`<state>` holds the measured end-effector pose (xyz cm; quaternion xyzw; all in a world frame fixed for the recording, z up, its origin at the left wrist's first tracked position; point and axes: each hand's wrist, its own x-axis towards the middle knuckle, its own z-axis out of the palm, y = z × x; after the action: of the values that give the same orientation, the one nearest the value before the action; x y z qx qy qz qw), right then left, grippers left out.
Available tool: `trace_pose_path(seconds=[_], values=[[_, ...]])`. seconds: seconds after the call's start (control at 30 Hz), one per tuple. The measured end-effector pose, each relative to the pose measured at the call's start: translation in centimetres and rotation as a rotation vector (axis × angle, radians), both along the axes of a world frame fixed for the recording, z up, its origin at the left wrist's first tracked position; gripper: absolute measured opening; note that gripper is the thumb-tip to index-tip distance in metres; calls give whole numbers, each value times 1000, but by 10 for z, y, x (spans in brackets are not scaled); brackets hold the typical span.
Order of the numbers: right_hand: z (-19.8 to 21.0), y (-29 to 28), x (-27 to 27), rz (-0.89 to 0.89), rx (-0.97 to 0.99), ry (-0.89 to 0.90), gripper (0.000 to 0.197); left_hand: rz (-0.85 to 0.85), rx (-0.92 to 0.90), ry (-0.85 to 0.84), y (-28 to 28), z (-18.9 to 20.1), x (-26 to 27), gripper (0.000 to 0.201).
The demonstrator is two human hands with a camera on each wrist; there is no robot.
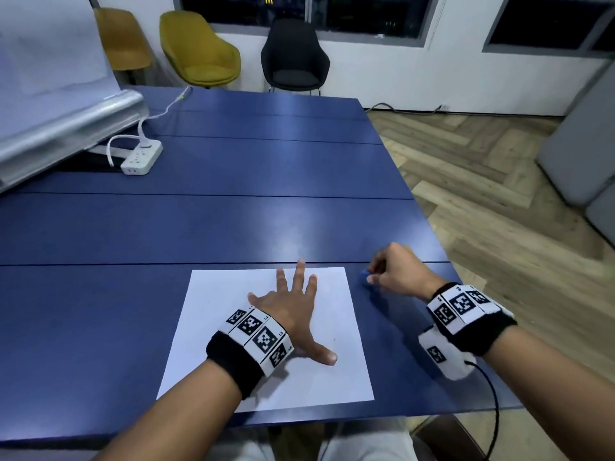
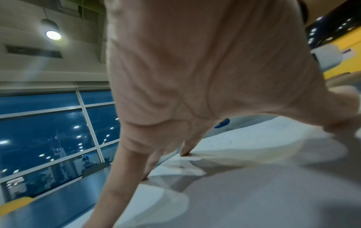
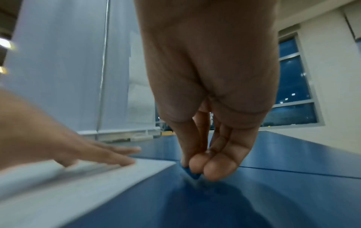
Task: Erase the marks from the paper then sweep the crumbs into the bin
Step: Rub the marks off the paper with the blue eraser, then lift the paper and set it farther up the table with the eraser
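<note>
Pressing flat on the paper (image 1: 213, 304) at lower centre of the head view, our left hand (image 1: 293, 311) kept its fingers (image 1: 300, 271) straight and spread. Our right hand (image 1: 397, 267), just right of the sheet, pinched a small blue eraser (image 3: 190, 173) between thumb and fingertips, its corner at the blue surface (image 1: 233, 227). Tiny specks dotted the paper's right part

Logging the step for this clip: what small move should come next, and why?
Probably let go of the eraser. The right hand pinches it low over the table, off the paper, which the left hand presses flat. Specks dot the sheet, so sweeping likely follows.
</note>
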<state>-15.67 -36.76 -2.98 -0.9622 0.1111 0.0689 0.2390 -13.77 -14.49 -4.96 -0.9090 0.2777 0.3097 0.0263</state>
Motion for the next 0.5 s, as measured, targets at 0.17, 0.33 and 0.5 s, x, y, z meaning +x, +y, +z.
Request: trace_pose_path(seconds=[0.17, 0.33, 0.5], values=[[1, -5, 11, 27, -279, 52, 13, 63, -98, 58, 10, 9, 9, 129], [-1, 25, 19, 286, -233, 32, 36, 158, -166, -85, 59, 28, 45, 74], [-17, 27, 14, 335, -273, 4, 25, 261, -76, -180, 134, 25, 91, 21]])
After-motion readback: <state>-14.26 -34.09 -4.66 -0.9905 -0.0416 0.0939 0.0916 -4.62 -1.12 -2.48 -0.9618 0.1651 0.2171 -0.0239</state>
